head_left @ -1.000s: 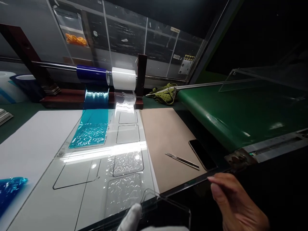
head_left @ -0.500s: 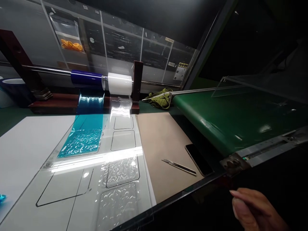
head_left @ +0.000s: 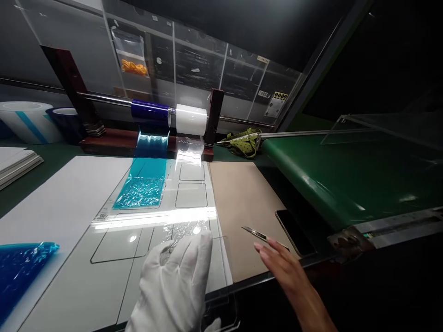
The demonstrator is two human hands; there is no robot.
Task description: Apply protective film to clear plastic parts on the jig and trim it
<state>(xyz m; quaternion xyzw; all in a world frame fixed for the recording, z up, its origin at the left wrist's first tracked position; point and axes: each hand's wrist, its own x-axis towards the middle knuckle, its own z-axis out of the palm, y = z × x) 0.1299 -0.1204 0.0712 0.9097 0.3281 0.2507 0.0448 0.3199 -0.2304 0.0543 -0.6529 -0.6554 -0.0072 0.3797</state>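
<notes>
My left hand (head_left: 175, 276), in a white glove, is over the front of the marked sheet. Its fingers lie on top of a clear plastic panel (head_left: 226, 302), and a white fingertip shows lower down by the panel's edge; it appears to grip the panel between them. My bare right hand (head_left: 285, 269) is open, fingers stretched out by a slim utility knife (head_left: 254, 232) on the brown board (head_left: 231, 193). Whether the fingertips touch the knife I cannot tell. Teal film (head_left: 143, 184) and crinkled clear film (head_left: 185, 229) lie on the marked sheet (head_left: 104, 286).
At the back a stand carries a blue film roll (head_left: 150, 113) and a white roll (head_left: 191, 119). A phone (head_left: 296, 233) lies at the board's right edge, beside a green conveyor belt (head_left: 328, 170). Crumpled blue film (head_left: 24, 272) lies at left, spare rolls (head_left: 31, 122) behind.
My gloved left hand has come into view over the clear panel. My right hand has moved left and up to the knife, its fingers opening out. The view has swung left.
</notes>
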